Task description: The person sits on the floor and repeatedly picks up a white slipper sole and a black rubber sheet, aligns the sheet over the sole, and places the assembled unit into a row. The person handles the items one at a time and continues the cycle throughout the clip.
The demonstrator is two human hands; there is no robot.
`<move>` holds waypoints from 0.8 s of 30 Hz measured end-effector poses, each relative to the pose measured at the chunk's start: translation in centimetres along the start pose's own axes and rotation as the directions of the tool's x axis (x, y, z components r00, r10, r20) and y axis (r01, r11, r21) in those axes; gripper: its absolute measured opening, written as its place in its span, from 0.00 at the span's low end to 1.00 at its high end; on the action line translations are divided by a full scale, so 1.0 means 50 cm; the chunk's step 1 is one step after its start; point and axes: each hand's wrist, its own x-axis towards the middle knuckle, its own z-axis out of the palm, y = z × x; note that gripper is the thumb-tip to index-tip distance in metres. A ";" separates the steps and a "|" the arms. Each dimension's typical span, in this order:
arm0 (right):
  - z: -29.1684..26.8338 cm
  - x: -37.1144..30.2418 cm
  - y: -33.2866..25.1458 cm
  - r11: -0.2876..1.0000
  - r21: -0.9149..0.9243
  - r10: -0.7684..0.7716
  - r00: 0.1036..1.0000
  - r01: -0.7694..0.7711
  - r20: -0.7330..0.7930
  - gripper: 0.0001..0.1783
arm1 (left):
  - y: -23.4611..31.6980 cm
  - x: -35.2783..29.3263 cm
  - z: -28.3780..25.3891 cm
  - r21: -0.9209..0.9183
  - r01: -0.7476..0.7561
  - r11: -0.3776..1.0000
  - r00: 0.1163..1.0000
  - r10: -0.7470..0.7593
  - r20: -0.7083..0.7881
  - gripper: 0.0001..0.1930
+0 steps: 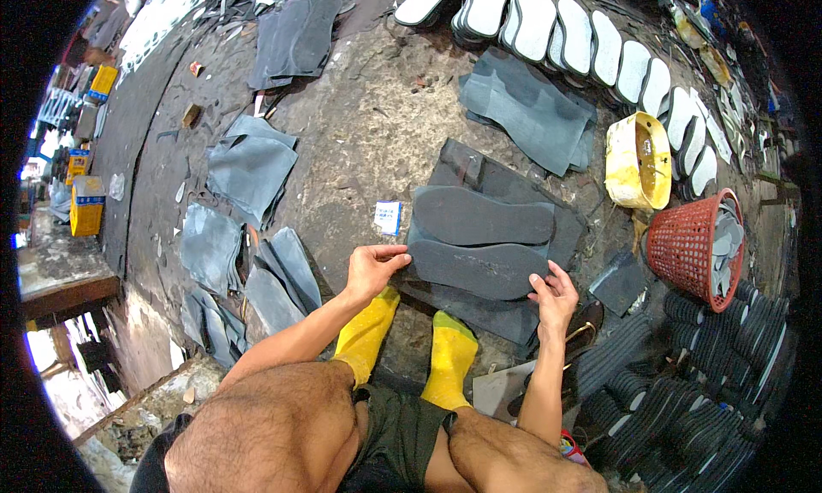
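Note:
Two dark grey shoe sole pieces lie side by side on a blue-grey sheet in front of me: a far sole [482, 216] and a near sole [479, 269]. Beneath them is a worn dark board [561, 236]. My left hand [374, 270] is closed in a pinch at the left end of the near sole; its lower fingers are partly hidden. At that sole's right end is my right hand [555, 299], with thumb and fingers apart and the thumb by the edge.
White-topped soles [531, 22] stand in a curved row at the far right. Nearer are a yellow container [638, 161] and a red basket [681, 246] of scraps. Stacked grey sheets [251, 169] lie left, cut sheets [531, 108] beyond, dark ridged soles [685, 407] at lower right.

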 end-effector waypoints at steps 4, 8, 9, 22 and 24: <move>0.004 0.007 0.008 1.000 0.002 -0.011 1.000 0.011 0.006 0.29 | 0.012 0.005 -0.002 0.027 0.012 1.000 1.000 -0.013 0.020 0.14; -0.003 0.016 0.022 1.000 0.016 -0.018 1.000 0.018 0.007 0.28 | 0.034 -0.004 -0.006 0.177 -0.082 0.981 0.997 0.081 0.014 0.14; -0.005 0.018 0.024 1.000 0.008 -0.013 1.000 0.013 0.008 0.28 | 0.041 -0.007 -0.002 0.311 -0.184 0.932 0.981 0.192 0.007 0.14; -0.003 -0.026 0.003 0.552 -0.782 -0.630 0.760 0.291 -0.161 0.27 | 0.103 0.022 0.121 0.422 -0.895 0.144 0.428 0.540 0.724 0.27; -0.018 -0.042 0.019 0.835 -0.486 -0.434 0.852 0.260 -0.291 0.25 | 0.112 0.012 0.128 0.439 -0.882 0.172 0.451 0.576 0.682 0.28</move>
